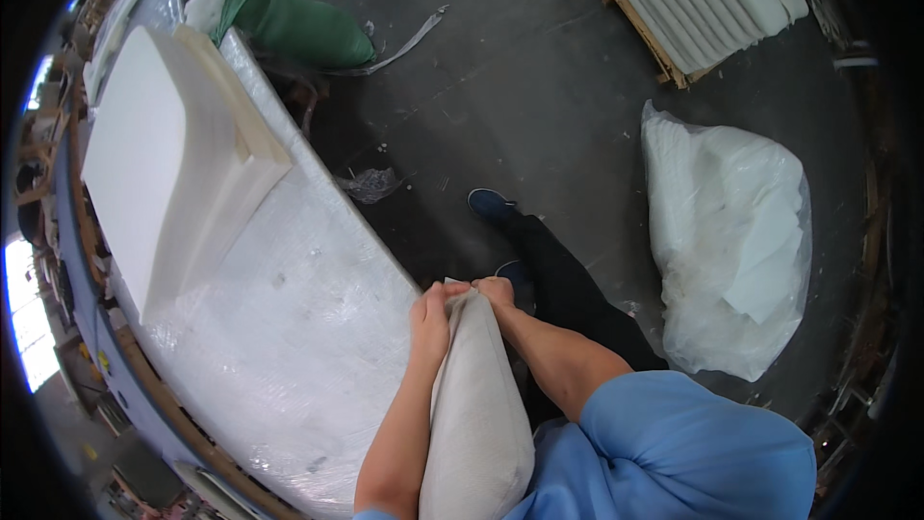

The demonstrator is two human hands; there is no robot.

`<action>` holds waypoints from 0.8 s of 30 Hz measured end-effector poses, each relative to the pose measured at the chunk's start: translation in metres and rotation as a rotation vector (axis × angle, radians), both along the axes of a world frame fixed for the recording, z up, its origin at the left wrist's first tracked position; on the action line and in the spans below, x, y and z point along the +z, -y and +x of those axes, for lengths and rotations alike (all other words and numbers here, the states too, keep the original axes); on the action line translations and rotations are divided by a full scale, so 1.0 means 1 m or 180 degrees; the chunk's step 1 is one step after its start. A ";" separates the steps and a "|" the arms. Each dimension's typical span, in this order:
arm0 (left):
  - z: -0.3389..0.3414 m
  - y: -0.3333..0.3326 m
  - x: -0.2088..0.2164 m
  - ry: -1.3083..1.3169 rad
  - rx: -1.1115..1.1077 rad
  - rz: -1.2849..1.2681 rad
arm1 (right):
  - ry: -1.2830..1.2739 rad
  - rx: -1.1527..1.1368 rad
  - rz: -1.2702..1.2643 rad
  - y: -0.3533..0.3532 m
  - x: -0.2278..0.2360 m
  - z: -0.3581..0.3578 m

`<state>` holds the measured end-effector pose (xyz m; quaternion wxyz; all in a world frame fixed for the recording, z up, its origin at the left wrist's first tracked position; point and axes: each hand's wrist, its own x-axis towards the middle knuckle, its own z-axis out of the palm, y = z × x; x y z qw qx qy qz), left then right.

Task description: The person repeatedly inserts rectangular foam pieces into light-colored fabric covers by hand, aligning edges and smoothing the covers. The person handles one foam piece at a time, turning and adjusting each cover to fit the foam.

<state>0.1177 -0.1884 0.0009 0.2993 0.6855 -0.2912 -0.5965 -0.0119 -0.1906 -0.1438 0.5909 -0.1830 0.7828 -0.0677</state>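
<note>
Pale cushion being gripped at its far end by both hands

The floor point(568, 87) is spreading dark grey beneath everything. A long table point(289, 376), wrapped in clear, shiny film, is filling much of the left side. On its farther part, thick white sheets point(140, 154) are lying in a curved, leaning stack. Well apart on the right, a clear plastic bag point(693, 337) is lying on the floor, bulging with white material. Beyond it, rows of pale slabs point(693, 10) are resting on a wooden base point(664, 53). A green sack point(298, 24) is lying by the table's far end, white stuff showing at its mouth.

The cushion point(476, 424) is sitting lengthwise between the person's forearms, just beside the table's near edge and close against the blue shirt point(683, 433). Its narrow end is pointing away from the body. There the left hand point(433, 318) is closing its fingers on the fabric, while the right hand point(498, 292) is clenching the same end just beside it. Dark shoes point(491, 205) are showing beyond the hands, and crumpled clear plastic point(371, 185) is lying near the table's edge.
</note>
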 end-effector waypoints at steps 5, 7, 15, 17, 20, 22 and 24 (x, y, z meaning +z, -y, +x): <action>0.006 -0.021 0.089 -0.0447 -0.0779 -0.0215 | 0.0555 -0.0306 0.0126 -0.004 -0.002 -0.002; 0.009 -0.041 0.110 -0.0519 -0.0845 -0.0069 | 0.0696 -0.0340 0.0230 -0.005 -0.009 -0.010; 0.038 -0.129 0.150 -0.0525 -0.0991 0.0581 | 0.1566 0.2593 0.0437 0.085 0.077 -0.041; 0.050 -0.151 0.159 -0.0534 -0.1090 0.0804 | 0.1756 0.3417 0.0179 0.096 0.087 -0.031; 0.070 -0.201 0.177 -0.0527 -0.1098 0.1435 | 0.1763 0.3744 0.0245 0.105 0.099 -0.014; 0.076 -0.248 0.186 -0.0417 -0.0801 0.1887 | 0.1733 0.3747 0.0234 0.099 0.085 -0.017; 0.071 -0.276 0.182 -0.0376 -0.0388 0.2263 | 0.1677 0.3328 0.0321 0.090 0.070 -0.016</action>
